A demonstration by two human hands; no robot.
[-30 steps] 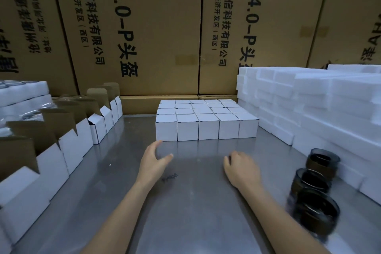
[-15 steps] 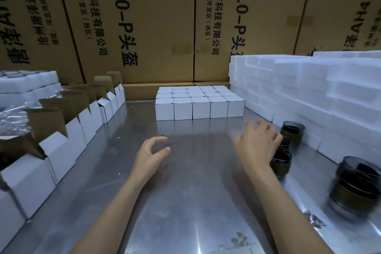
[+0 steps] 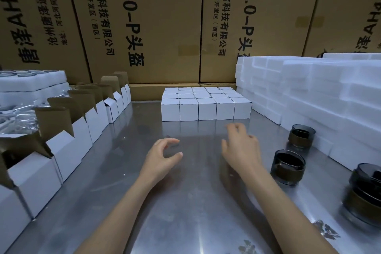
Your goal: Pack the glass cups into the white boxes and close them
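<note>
While both our hands hover over the steel table [image 3: 185,212], neither holds anything. Our left hand [image 3: 162,156] sits mid-table, fingers loosely curved with thumb and forefinger apart in a C shape, nothing between them. Our right hand [image 3: 241,148] is just beside it to the right, back of hand up, fingers spread a bit and drooping, slightly blurred, touching no cup.

Three dark glass cups stand upright on the table to our right: near cup [image 3: 365,192] at the frame's right edge, mid cup [image 3: 287,167] close to our right wrist, far cup [image 3: 301,136] just beside the foam stack [image 3: 329,93]. Each has a brownish band round the lower half.

Closed boxes [image 3: 206,107], white, sit in a tight block at the table's far middle, touching each other. Open boxes [image 3: 61,144] run in a row along the left edge, brown inner flaps standing up. Behind that row, foam trays [image 3: 31,82] lie stacked with clear plastic wrap [image 3: 16,117] beside them; we cannot tell what's in the wrap. Big cartons [image 3: 165,16] with printed text wall off the back.
</note>
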